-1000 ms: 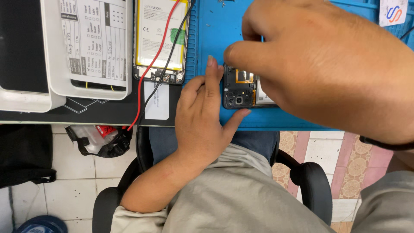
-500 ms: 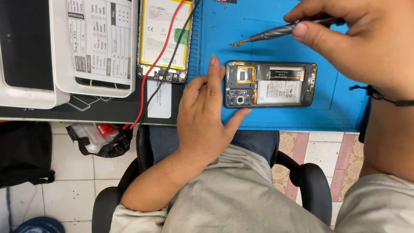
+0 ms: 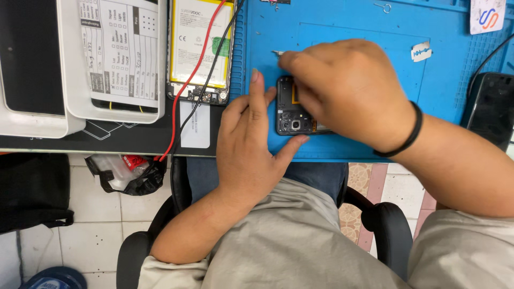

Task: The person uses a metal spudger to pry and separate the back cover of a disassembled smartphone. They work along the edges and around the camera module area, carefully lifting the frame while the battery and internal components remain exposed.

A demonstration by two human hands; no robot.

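An opened dark phone with its back removed lies on the blue work mat. My left hand grips its left end, index finger along the edge and thumb under the lower corner. My right hand lies over most of the phone and is closed on a thin metal tool. Only one end of the tool shows, past my fingers at the phone's upper left. A black band circles my right wrist.
Left of the mat lies a second opened phone with a yellow battery, with red and black wires across it. White trays stand further left. A dark device rests at the mat's right edge. A black bag hangs below the table.
Half a second ago my right hand was raised to the upper right with the tool, leaving the phone uncovered. It has come back down over the phone. My left hand has stayed put.
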